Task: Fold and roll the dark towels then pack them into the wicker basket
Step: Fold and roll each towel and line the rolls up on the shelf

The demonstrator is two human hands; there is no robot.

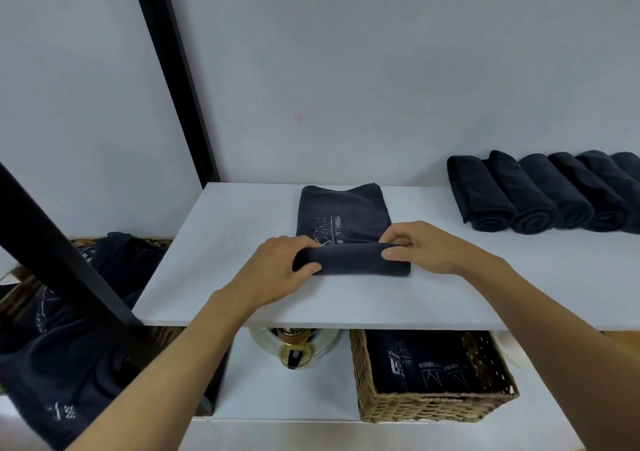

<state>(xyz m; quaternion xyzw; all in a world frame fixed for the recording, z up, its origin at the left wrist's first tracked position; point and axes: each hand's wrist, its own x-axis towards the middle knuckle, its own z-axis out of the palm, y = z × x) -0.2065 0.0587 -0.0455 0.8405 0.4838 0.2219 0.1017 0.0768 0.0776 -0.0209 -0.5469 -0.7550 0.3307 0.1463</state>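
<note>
Head view: left hand point(281, 264), right hand point(414, 246) in grip on towel point(353, 260), left end hidden.

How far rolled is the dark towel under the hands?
Partly rolled. The near end of the towel is curled into a roll held by the left hand and right hand; the far part lies flat, logo showing.

"FITNESS" stitched on shelf towel point(346, 208) & on folded towels point(440, 371) in wicker basket point(433, 407); rest unreadable.
</note>
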